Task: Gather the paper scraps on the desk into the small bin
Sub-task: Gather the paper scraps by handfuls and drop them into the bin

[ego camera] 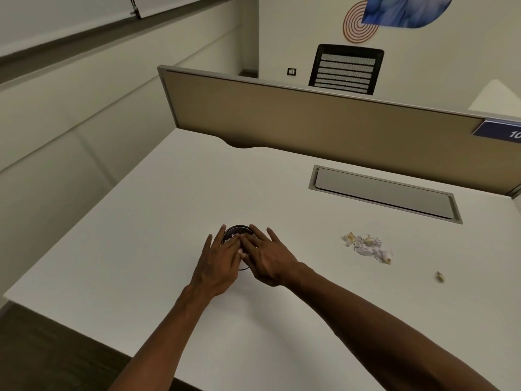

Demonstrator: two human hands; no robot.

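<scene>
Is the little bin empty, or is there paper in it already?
Not empty. Pale paper bits show inside the small bin, under the fingertips of both hands. How full it is, I cannot tell; the hands cover most of it.

Two bare hands are in view, the left hand and the right hand, both over one small dark bin on one white desk. One loose heap of paper scraps lies on the desk, too jumbled to count piece by piece, and one single scrap lies apart from it. There is also one flap cover set into the desk, one tan divider panel, one black mesh chair and one blue number sign.
</scene>
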